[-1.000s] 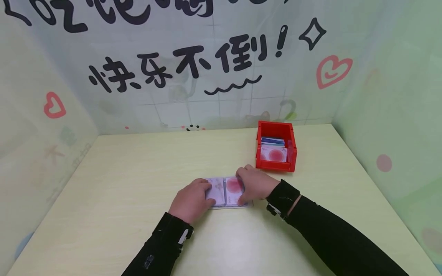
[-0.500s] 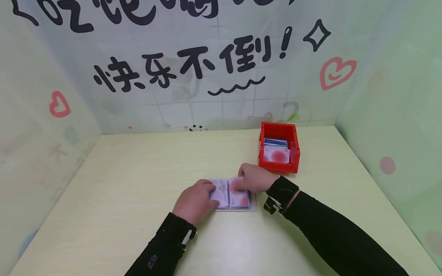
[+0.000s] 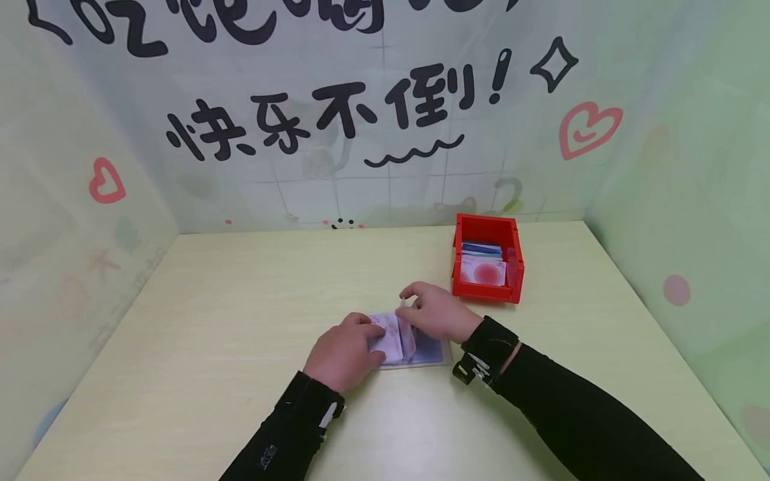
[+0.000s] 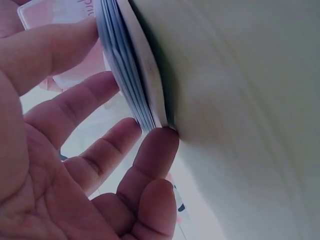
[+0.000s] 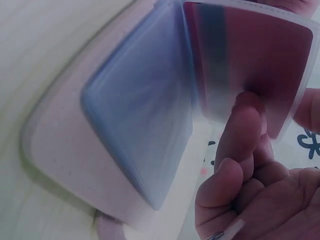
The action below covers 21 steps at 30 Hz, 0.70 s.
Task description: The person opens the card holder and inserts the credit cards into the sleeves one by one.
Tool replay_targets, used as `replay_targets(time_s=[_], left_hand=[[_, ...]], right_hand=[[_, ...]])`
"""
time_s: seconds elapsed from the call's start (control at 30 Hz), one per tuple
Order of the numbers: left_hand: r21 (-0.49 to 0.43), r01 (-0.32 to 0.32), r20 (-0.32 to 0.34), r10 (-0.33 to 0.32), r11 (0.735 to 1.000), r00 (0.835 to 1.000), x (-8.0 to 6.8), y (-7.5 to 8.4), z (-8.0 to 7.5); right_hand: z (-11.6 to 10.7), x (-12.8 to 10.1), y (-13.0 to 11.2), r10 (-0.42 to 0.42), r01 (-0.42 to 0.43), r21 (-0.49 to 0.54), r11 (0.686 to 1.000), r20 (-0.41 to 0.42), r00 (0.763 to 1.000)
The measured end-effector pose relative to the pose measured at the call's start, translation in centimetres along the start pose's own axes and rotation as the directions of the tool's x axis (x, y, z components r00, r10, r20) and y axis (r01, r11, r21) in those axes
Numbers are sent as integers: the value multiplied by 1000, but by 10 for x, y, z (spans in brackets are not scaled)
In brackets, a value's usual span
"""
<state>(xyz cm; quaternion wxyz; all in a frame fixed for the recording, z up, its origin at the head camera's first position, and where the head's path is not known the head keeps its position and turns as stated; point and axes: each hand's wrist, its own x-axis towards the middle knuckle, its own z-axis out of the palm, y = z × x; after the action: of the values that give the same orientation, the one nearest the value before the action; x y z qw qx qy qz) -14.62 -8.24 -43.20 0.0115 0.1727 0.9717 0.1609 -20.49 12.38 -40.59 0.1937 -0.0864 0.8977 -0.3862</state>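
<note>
A small card holder (image 3: pixel 430 352) lies spread on the table, with clear sleeve pages. My left hand (image 3: pixel 339 354) holds its left side, thumb and fingers at the edge; in the left wrist view the fingertips meet a thick stack of pages (image 4: pixel 125 65). My right hand (image 3: pixel 442 314) pinches one page by its outer edge and holds it nearly upright. In the right wrist view that raised sleeve page (image 5: pixel 270 55) contains a dark red card with a grey-green stripe. Below it, several bluish clear sleeves (image 5: pixel 145 100) lie on the pale cover (image 5: pixel 55 130).
Behind my right hand stands a red plastic bin (image 3: pixel 486 292). Inside are several cards, a pink-and-white card (image 3: pixel 483 271) in front and blue ones behind. A pale wood table (image 3: pixel 271 287) carries everything, with printed wall sheets at the back and both sides.
My right hand took hold of the top right page, raised it and moved it left, uncovering bluish sleeves beneath. The left hand keeps its place on the holder. The head view has shifted slightly.
</note>
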Motion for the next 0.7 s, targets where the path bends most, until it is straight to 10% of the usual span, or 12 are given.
replay_targets(time_s=[0.7], left_hand=[[-81,48,17,-46,996,999,2,-8,1]], right_hand=[[13,-1,2,-18,18,-10,1000,57,998]])
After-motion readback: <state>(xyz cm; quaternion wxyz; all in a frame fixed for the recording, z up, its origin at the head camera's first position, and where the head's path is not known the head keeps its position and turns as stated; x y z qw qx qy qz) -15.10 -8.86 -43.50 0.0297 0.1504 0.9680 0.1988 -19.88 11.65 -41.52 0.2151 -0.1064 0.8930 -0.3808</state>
